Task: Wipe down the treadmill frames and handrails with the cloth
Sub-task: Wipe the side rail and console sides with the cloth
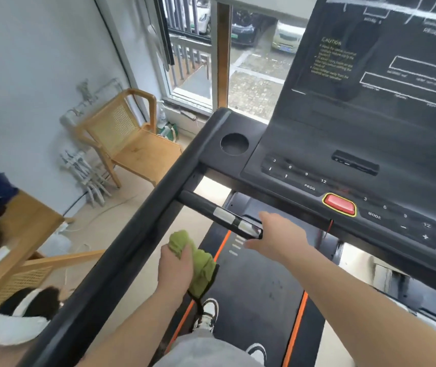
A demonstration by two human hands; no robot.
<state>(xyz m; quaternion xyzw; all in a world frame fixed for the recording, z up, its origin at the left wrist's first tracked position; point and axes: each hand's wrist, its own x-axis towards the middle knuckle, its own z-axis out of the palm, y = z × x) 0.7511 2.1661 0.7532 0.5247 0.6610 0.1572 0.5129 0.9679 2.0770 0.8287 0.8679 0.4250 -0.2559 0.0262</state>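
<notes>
The green cloth (199,262) sits in the lower centre, bunched in the left hand (176,268), whose grip is curled tight round it; a loose end hangs toward the lower right. Just left of it, the long black handrail (132,247) runs diagonally from lower left to upper centre. A short handlebar (209,206) branches off it toward the lower right, and the right hand (277,239) is at its tip, grip spread. The round cup holder (234,144) on the console (344,133) shows only dark inside.
</notes>
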